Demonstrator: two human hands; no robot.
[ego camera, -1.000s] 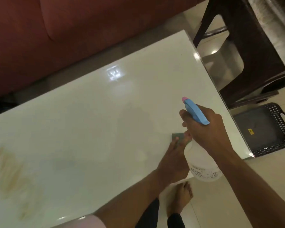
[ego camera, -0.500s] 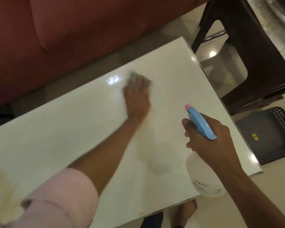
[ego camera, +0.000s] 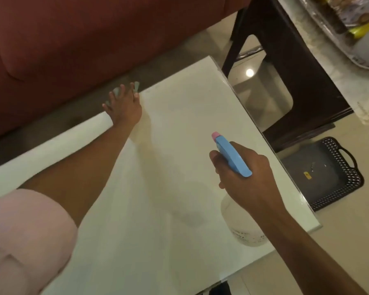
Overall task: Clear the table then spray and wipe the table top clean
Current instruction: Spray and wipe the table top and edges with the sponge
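Head view looks down on a glossy white desk (ego camera: 179, 116) with a red sofa (ego camera: 73, 39) along its far side. At the desk's far edge the left hand (ego camera: 124, 106) lies flat with its fingers (ego camera: 120, 92) spread, pressing a small grey-green cloth (ego camera: 136, 86) onto the surface; only bits of the cloth peek out past the fingertips, and the hand is blurred. A pink sleeve (ego camera: 24, 235) covers the upper left arm at the near left corner of the picture. Over the near right part of the desk the right hand (ego camera: 245, 177) holds a spray bottle (ego camera: 241, 226), its fingers clenched around the neck just under the blue trigger head (ego camera: 232, 157), whose pink nozzle (ego camera: 215, 135) points toward the far side. The bottle's translucent white body hangs below the wrist, above the desk's near right edge; whether it touches the surface cannot be told. On the floor off the desk's right end sits a black perforated basket (ego camera: 347, 182) with a handle, and beyond it stands a dark brown stool (ego camera: 285, 60). A faint smear darkens the desk between the two arms.
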